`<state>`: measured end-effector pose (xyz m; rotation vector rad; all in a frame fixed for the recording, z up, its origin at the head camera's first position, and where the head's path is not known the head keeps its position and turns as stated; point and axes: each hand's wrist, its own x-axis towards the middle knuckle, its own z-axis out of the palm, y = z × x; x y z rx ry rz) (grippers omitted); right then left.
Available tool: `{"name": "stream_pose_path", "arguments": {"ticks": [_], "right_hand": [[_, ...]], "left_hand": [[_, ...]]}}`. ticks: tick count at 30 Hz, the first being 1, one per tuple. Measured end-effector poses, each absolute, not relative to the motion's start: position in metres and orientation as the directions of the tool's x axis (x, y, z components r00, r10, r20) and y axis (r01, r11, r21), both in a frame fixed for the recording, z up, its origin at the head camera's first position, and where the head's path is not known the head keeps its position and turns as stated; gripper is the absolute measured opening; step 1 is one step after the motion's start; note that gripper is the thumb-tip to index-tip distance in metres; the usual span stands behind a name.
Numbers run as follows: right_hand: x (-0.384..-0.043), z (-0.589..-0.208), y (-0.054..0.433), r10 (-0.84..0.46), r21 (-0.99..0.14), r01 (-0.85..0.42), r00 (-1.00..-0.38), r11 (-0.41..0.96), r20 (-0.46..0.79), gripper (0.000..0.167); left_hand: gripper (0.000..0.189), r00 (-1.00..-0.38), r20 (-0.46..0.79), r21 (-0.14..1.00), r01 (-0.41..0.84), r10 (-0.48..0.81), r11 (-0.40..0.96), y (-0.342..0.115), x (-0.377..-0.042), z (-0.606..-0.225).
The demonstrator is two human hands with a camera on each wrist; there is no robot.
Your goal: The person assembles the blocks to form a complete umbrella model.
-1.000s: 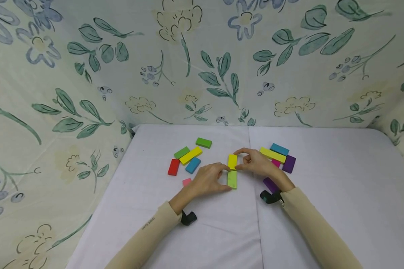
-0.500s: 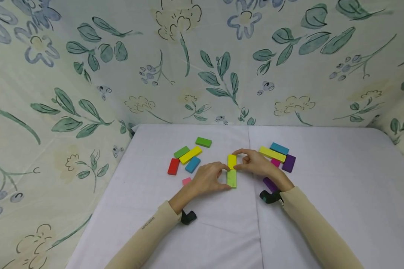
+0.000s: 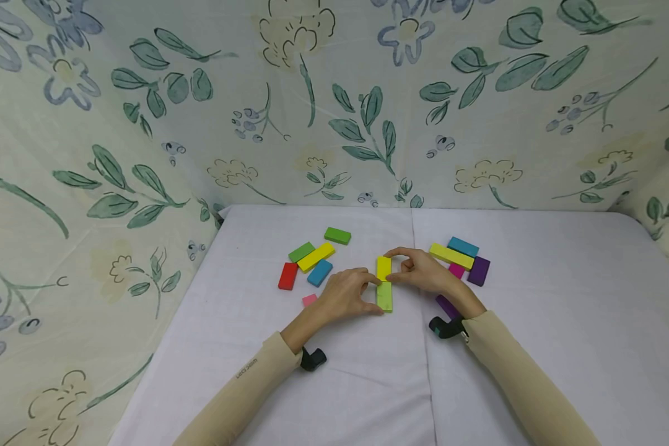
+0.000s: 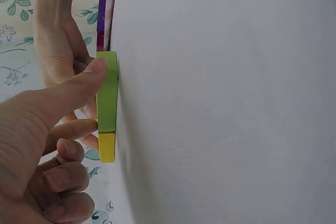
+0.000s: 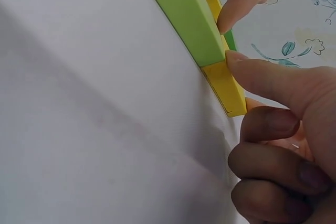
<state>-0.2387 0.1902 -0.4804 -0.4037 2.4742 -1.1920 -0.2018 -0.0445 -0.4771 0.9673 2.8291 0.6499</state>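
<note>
Two small rectangular blocks lie end to end on the white cloth in the head view: a lime green block (image 3: 384, 298) nearer me and a yellow block (image 3: 383, 267) beyond it. My left hand (image 3: 342, 294) pinches the lime green block lengthwise, thumb at its near end and index finger by the joint. From the other side, my right hand (image 3: 426, 271) pinches the yellow block, index finger at its far end and thumb near the joint. In the right wrist view, the lime green block (image 5: 184, 17) and the yellow block (image 5: 226, 87) meet with ends touching.
Left of the hands lie a red block (image 3: 287, 276), a blue block (image 3: 320, 273), a long yellow block (image 3: 316, 257), green blocks and a partly hidden pink block (image 3: 309, 300). On the right are purple blocks, a blue block (image 3: 463, 246), another yellow block (image 3: 451, 256) and a magenta block (image 3: 456, 271).
</note>
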Motion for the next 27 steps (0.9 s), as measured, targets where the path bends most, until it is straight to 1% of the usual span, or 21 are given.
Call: {"name": "stream_pose_path", "arguments": {"ticks": [6,17,27], "right_hand": [[-0.2393,-0.4788,0.1893,-0.392,-0.788,-0.078,-0.894,0.610,-0.216,0.055],[-0.2392,-0.4793,0.1894,-0.391,-0.779,-0.085,-0.895,0.621,-0.214,0.057],[-0.2399,-0.4791,0.1881,-0.385,-0.768,-0.090,-0.898,0.634,-0.213,0.055]], "left_hand": [[0.056,-0.793,0.065,0.412,0.574,0.606,0.708,-0.0453,-0.2007,-0.4767],[0.058,-0.790,0.090,0.397,0.586,0.606,0.706,-0.0481,-0.2013,-0.4804],[0.053,-0.759,0.129,0.352,0.637,0.638,0.686,-0.0488,-0.2014,-0.4797]]}}
